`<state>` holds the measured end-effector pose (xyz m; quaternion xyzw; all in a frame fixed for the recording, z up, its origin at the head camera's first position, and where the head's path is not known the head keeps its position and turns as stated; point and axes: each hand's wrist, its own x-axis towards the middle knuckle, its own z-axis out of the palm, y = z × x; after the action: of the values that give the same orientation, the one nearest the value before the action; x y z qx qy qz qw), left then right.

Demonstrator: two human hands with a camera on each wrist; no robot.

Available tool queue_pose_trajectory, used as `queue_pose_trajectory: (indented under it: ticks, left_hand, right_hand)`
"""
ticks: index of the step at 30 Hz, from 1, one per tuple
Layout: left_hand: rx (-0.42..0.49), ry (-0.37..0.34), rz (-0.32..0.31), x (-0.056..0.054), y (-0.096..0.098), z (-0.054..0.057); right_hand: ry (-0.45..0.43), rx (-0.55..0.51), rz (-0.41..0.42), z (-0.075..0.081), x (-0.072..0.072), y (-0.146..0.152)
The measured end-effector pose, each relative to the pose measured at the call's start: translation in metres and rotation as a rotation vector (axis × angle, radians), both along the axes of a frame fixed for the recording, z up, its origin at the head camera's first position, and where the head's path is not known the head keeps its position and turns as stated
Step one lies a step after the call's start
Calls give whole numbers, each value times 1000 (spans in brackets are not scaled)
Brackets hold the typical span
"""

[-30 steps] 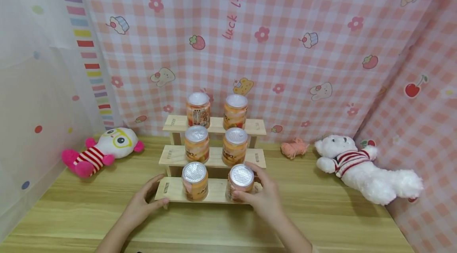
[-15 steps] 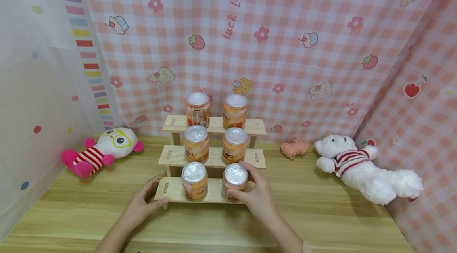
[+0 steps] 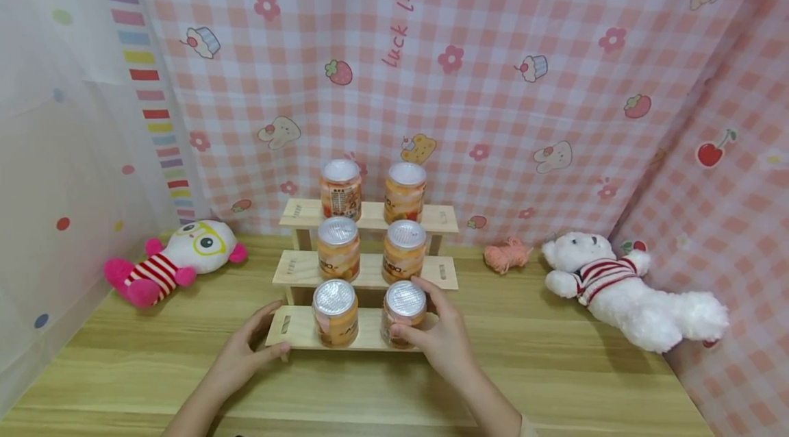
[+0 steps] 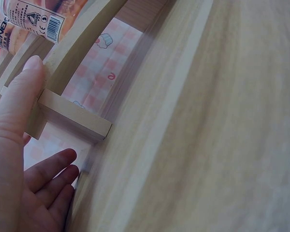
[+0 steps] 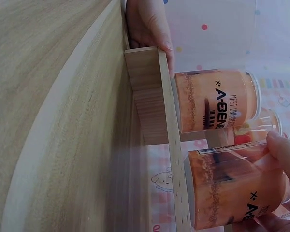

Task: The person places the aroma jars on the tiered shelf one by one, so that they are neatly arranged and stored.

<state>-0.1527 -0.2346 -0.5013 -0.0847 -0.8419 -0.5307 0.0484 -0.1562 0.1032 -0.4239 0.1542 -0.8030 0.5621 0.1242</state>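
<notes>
A three-step wooden stand carries two orange-labelled cans with silver lids on each step. My right hand grips the front right can from its right side, thumb in front and fingers behind. In the right wrist view that can stands upright, its base at the bottom step. My left hand holds the left end of the bottom step, thumb at the front corner. The left wrist view shows the thumb on the board's edge and other fingers loose below. Beside the held can is the front left can.
A pink-and-white plush toy lies left of the stand. To the right are a ball of pink yarn and a white plush bear. A pink checked curtain hangs behind the wood-grain table.
The right hand has slid the front right can left along the bottom step, mostly in the first half second. The left hand stays at the step's left end.
</notes>
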Motion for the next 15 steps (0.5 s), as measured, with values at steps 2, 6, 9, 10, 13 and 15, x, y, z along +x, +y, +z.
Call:
queue_pose_trajectory:
  ticks: [2,6,9,10,13,15]
  left_hand:
    - [3,3,-5,0,0,0]
    - [-3,-5,-5,-1,0,0]
    - [0,-12,-5,-1,-1,1]
    - [6,-12,-8,-1,-1,2]
    - [14,-12,-20,-1,-2,3]
    - [13,-18,-24,-1,-3,5]
  right_hand:
    - [-13,-2,9,1,0,1]
    - [-46,-17,29,3,1,4]
    - [-54,-28,40,6,2,8]
    - [-52,-24,42,6,3,10]
    - [-28,-21,69,8,3,17]
    - [0,-16,98,9,3,24]
